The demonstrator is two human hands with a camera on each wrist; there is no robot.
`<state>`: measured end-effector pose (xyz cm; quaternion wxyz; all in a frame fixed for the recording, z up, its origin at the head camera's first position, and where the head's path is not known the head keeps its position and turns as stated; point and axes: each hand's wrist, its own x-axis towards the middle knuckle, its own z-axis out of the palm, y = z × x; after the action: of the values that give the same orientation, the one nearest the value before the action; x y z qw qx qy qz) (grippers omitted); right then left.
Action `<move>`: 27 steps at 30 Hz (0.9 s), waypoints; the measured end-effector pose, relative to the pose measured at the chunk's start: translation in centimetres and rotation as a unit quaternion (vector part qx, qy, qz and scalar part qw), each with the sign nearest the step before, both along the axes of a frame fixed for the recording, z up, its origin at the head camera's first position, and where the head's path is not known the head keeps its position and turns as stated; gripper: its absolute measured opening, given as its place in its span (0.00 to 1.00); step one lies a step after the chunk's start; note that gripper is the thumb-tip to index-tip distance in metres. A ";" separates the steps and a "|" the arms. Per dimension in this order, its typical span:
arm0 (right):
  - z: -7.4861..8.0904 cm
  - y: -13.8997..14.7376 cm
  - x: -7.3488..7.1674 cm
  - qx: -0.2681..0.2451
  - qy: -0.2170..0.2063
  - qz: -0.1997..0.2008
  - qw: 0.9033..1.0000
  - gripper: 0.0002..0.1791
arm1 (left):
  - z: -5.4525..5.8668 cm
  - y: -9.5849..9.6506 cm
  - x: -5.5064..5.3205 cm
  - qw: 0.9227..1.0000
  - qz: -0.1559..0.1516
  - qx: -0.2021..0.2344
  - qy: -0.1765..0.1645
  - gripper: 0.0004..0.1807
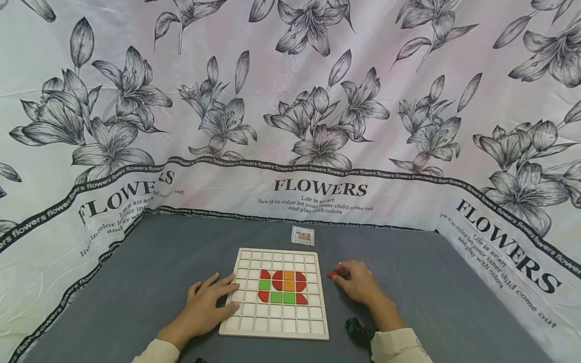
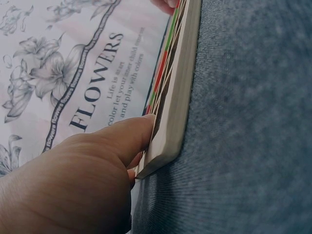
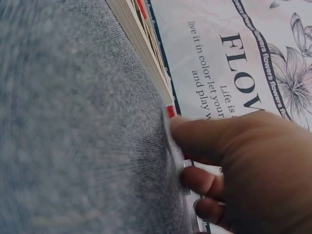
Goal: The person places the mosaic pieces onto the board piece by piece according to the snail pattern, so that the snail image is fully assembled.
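A pale wooden grid board (image 1: pixel 231 325) lies on the grey cloth. Red, green and orange pieces sit in its middle squares, among them an orange square (image 1: pixel 288 285), a green square (image 1: pixel 265 285) and a red quarter-round piece (image 1: pixel 301 299). My left hand (image 1: pixel 205 306) rests with spread fingers on the board's left edge; in the left wrist view its thumb (image 2: pixel 139 129) touches the rim. Right of the board, my right hand (image 1: pixel 358 282) pinches a small red piece (image 1: pixel 333 274) between thumb and fingers, low over the cloth. The fingers partly hide this red piece (image 3: pixel 170 111).
A small picture card (image 1: pixel 302 235) with a coloured pattern lies behind the board. A dark strapped device (image 1: pixel 357 330) is by the right wrist. White flower-printed curtain (image 1: pixel 317 196) encloses the grey cloth surface (image 1: pixel 150 272) at the back and sides.
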<state>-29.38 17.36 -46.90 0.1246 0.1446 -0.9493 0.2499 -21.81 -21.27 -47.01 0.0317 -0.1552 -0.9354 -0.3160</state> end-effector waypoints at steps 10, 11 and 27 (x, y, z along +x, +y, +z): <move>1.5 -0.3 0.6 -0.081 0.079 0.017 0.993 0.10 | -0.3 0.2 -0.2 1.000 -0.008 0.008 -0.001 0.26; 1.7 -0.4 0.6 -0.082 0.093 0.024 0.992 0.11 | -0.3 0.2 -0.1 1.000 -0.010 0.009 0.000 0.26; 6.3 -5.5 2.0 -0.107 0.140 0.081 0.981 0.13 | -0.2 -0.1 0.0 1.000 -0.011 0.022 0.007 0.25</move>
<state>-27.38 11.87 -40.58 0.2504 0.2406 -0.8754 0.3363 -21.80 -21.35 -47.21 0.0380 -0.1667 -0.9262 -0.3360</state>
